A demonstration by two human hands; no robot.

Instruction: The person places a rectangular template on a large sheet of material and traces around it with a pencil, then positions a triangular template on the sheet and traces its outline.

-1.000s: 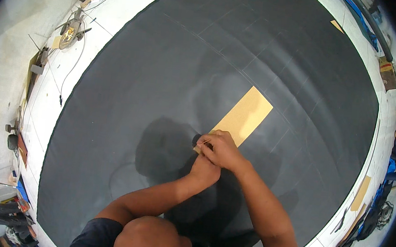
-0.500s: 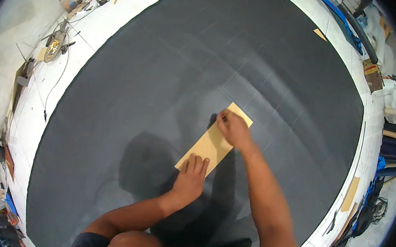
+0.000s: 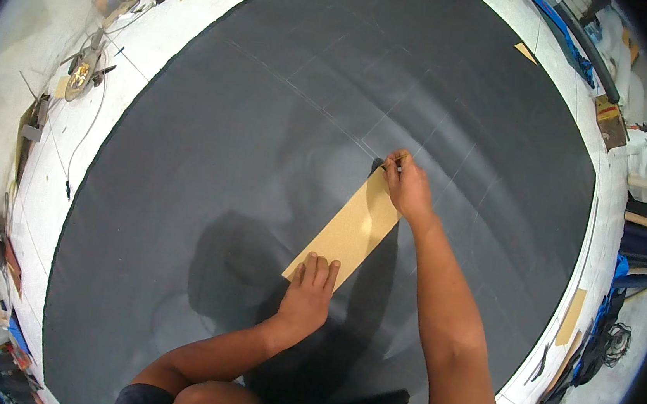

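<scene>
The left hand [image 3: 306, 300], fingers flat, rested on the near end of a tan board [image 3: 353, 222]; the right hand [image 3: 409, 188], at its far end, pinched a thin, indistinct object [image 3: 401, 157]. Dark sheeting [image 3: 147, 208] lay beneath both.

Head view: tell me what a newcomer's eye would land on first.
The dark sheet probably strikes first, filling most of the view, with thin pale lines across its upper half. Near the centre lies a tan strip, the left hand on its lower end, the right hand at its upper.
</scene>
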